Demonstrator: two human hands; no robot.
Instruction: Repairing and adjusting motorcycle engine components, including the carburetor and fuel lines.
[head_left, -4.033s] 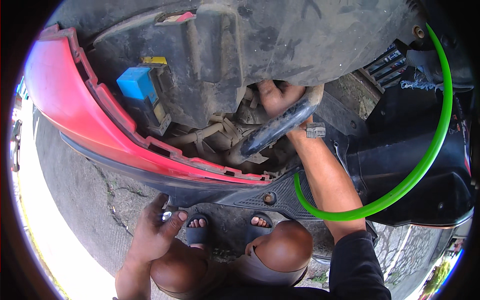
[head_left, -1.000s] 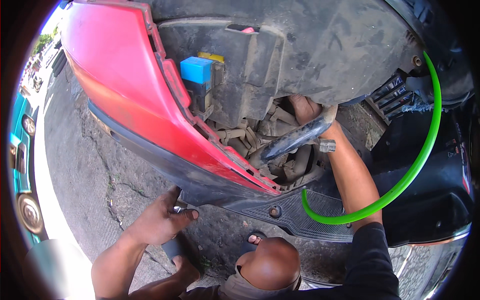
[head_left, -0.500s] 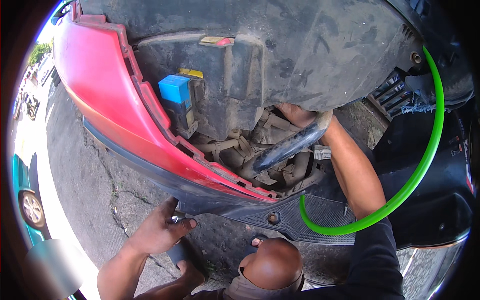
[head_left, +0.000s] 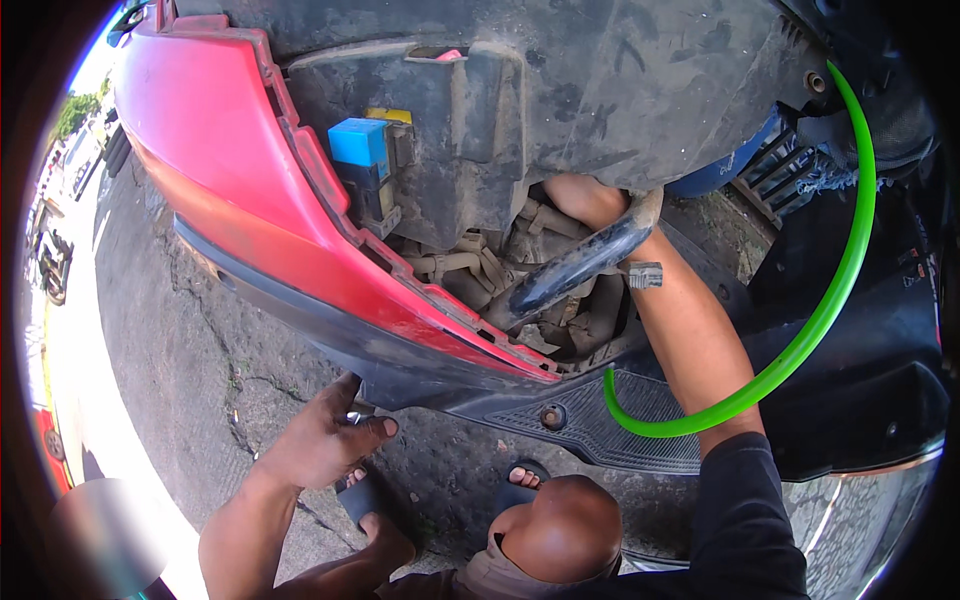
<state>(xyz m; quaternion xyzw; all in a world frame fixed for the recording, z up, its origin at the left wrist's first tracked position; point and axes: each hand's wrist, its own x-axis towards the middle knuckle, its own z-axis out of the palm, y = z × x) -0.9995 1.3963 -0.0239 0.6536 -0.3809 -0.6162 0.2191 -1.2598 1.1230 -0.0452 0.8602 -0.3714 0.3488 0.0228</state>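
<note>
A: What is seen at the left?

B: The left hand [head_left: 320, 440] is pressed up against the lower edge of the red plastic body panel [head_left: 230, 170], where the dark underside trim [head_left: 330, 345] runs beneath it. The fingers are curled around a small shiny metal piece [head_left: 357, 418], too small to be told apart further. Compared with half a second ago, the hand has been kept at the same spot on the trim; only the view has been shifted slightly, so the grip appears to be held steady rather than released.

A: And further right?

B: A blue rectangular plastic box [head_left: 358, 142] is mounted on the dusty grey inner cover [head_left: 560, 90]. Below it a black curved rubber hose [head_left: 575, 268] is crossed over the cavity. The right hand [head_left: 585, 200] is reached deep behind that hose; how far it is closed cannot be told, since the fingers are hidden by the cover. The reach has been maintained over the last second, so work inside the cavity is judged ongoing.

A: At the right edge?

B: A bright green plastic tube [head_left: 820, 310] is looped beside the right forearm, untouched.
</note>
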